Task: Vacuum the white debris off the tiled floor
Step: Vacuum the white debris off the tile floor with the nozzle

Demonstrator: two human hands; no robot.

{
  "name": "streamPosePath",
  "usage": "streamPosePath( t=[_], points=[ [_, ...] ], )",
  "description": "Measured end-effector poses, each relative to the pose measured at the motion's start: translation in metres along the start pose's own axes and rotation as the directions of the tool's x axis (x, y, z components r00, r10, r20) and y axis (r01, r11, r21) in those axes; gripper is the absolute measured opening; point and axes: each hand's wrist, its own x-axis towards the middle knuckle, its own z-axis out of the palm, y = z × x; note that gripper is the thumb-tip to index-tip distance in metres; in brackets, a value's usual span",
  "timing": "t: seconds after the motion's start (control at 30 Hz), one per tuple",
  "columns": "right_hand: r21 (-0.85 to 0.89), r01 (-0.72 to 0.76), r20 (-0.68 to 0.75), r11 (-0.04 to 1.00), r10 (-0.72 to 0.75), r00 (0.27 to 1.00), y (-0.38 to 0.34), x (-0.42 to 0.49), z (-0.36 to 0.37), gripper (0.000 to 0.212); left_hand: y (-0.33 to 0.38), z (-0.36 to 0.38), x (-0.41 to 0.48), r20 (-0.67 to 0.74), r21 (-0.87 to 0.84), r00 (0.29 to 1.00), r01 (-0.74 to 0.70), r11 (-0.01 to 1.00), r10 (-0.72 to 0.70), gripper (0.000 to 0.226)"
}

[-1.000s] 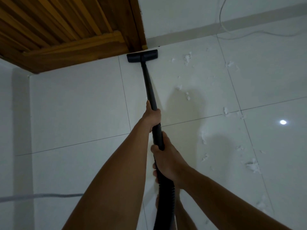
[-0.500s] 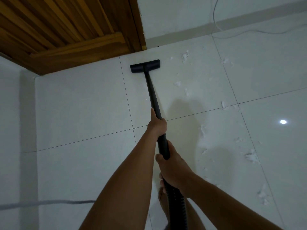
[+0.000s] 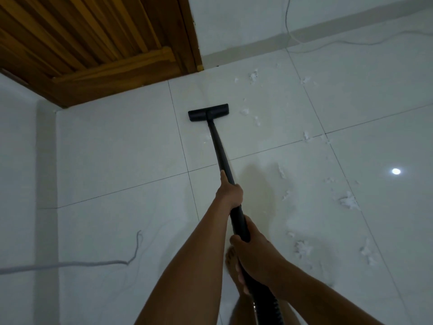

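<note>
A black vacuum wand (image 3: pixel 219 146) runs from my hands down to its flat floor head (image 3: pixel 208 112), which lies on the white tiled floor (image 3: pixel 117 148) a short way out from the wooden door. My left hand (image 3: pixel 229 192) grips the wand higher up the tube. My right hand (image 3: pixel 254 252) grips it lower, where the ribbed hose (image 3: pixel 267 308) begins. White debris (image 3: pixel 349 201) lies scattered in tufts to the right of the wand, with more white debris near the wall (image 3: pixel 253 76) and by my right arm (image 3: pixel 303 248).
A slatted wooden door (image 3: pixel 93 43) fills the upper left. A white wall (image 3: pixel 234 24) with a grey skirting runs along the back. One thin white cable (image 3: pixel 328 44) trails on the floor at the upper right; another grey cable (image 3: pixel 70 263) lies at the lower left. My bare foot (image 3: pixel 235 270) stands under the hose.
The floor head has been pulled back from the door corner toward me, across about half a tile. Both hands kept their grip on the wand and drew back with it.
</note>
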Motion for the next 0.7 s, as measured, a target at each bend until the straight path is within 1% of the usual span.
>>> streamPosePath(
  t=[0.1,0.4,0.5,0.6,0.7],
  points=[
    [0.002,0.007,0.030,1.000,-0.008,1.000,0.020,-0.019,0.002,0.056,-0.020,0.013,-0.016,0.010,0.000,1.000,0.011,1.000,-0.011,0.075],
    [-0.058,0.031,0.033,0.998,-0.029,0.999,0.089,-0.062,0.005,0.056,-0.078,0.059,-0.060,0.004,-0.001,1.000,0.012,1.000,-0.012,0.076],
    [-0.092,0.062,0.046,0.994,-0.058,0.997,0.127,-0.083,0.003,0.054,-0.104,0.085,-0.084,0.006,0.021,1.000,0.006,1.000,-0.006,0.076],
    [-0.093,0.067,0.083,0.993,-0.059,0.995,0.176,-0.104,0.000,0.054,-0.135,0.115,-0.111,0.001,0.046,1.000,0.003,0.999,-0.003,0.075],
    [-0.097,0.067,0.082,0.993,-0.059,0.995,0.226,-0.124,-0.003,0.054,-0.167,0.148,-0.141,0.003,0.051,1.000,0.004,0.999,-0.004,0.075]
  ],
)
